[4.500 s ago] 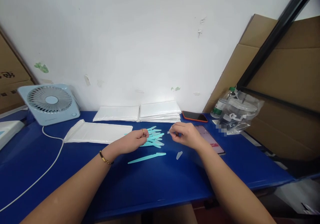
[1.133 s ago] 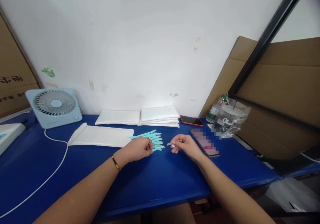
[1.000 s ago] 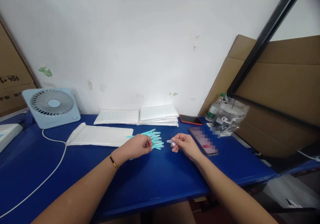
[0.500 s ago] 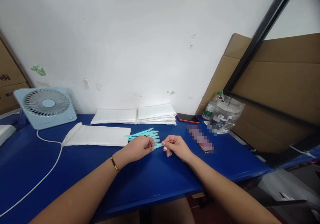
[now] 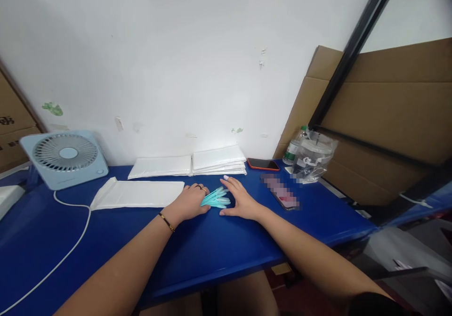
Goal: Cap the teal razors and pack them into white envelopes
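Note:
A bundle of several slim turquoise plastic sticks (image 5: 218, 198) with paler, see-through ends lies on the blue table, fanned slightly to the right. My left hand (image 5: 192, 200) is closed round their left ends, which it hides. Just right of the bundle my right hand (image 5: 242, 200) is open, its thumb and fingers spread on either side of the pale tips. To the left of my left hand a flat white padded envelope (image 5: 137, 194) lies with its flap open, its right end close to my fingers.
Two piles of white envelopes (image 5: 219, 159) lie along the wall. A blue fan (image 5: 67, 158) with a white cable (image 5: 86, 222) stands at left. On the right are an orange-edged phone (image 5: 263, 164), a blurred phone-like object (image 5: 280, 192), a bottle (image 5: 292, 150) and a bagged cup (image 5: 314, 158).
The single stick between my two hands has joined the bundle. My left hand has closed round the bundle, and my right hand has opened from a pinch, fingers spreading at the tips.

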The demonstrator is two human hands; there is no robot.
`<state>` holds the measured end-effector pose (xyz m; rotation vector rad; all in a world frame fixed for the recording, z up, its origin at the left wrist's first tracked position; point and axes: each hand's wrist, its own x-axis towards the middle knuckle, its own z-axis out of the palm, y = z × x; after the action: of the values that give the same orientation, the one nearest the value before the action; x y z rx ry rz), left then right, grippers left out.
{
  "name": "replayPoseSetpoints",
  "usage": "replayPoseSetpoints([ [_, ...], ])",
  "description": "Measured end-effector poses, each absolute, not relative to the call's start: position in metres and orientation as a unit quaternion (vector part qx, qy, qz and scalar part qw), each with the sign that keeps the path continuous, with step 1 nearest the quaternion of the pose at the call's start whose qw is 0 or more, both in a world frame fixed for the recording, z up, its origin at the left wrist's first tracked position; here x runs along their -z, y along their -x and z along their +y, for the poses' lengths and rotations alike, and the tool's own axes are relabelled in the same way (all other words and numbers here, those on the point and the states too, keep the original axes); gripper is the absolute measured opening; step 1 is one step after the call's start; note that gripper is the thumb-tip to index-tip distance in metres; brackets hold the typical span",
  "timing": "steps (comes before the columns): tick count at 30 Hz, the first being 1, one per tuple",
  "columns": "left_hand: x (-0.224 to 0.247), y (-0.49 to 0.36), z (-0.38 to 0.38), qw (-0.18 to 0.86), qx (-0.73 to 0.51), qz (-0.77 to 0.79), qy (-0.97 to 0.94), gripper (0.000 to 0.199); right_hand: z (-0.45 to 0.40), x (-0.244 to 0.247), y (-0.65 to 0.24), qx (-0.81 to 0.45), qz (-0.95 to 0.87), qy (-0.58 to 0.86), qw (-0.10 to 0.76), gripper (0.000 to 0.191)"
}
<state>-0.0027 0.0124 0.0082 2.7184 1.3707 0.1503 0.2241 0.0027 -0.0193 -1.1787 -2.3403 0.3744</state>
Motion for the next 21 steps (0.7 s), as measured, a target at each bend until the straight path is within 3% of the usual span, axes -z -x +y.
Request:
replayPoseSetpoints([
  [2, -0.009, -0.005, 0.007, 0.032, -0.042, 0.432, -0.9, 0.03, 0.006, 0.014, -0.221, -0.13, -0.889, 0.394, 0.195, 0.084],
  [6, -0.005, -0.014, 0.001, 0.029, -0.024, 0.438, -0.898, 0.022, 0.008, 0.008, -0.206, -0.055, -0.921, 0.368, 0.119, 0.039],
  [8, -0.002, -0.016, 0.001, 0.029, -0.02, 0.448, -0.893, 0.02, 0.006, 0.009, -0.198, -0.022, -0.921, 0.379, 0.083, 0.031],
  [12, 0.001, -0.016, 0.002, 0.016, -0.048, 0.459, -0.887, 0.018, 0.003, 0.0, -0.186, 0.013, -0.909, 0.416, 0.024, 0.031],
  [15, 0.001, -0.014, 0.004, 0.077, -0.129, 0.478, -0.865, 0.021, -0.001, -0.036, -0.184, 0.04, -0.9, 0.433, 0.018, 0.031],
  [17, 0.0, -0.015, 0.006, 0.159, -0.218, 0.472, -0.839, 0.02, -0.005, -0.071, -0.183, 0.041, -0.912, 0.404, 0.052, 0.032],
  [19, -0.002, -0.018, 0.007, 0.227, -0.3, 0.455, -0.807, 0.021, -0.008, -0.103, -0.178, 0.019, -0.928, 0.355, 0.107, 0.045],
  [21, -0.003, -0.023, 0.006, 0.263, -0.338, 0.458, -0.779, 0.026, -0.01, -0.122, -0.168, 0.002, -0.931, 0.328, 0.161, 0.038],
])
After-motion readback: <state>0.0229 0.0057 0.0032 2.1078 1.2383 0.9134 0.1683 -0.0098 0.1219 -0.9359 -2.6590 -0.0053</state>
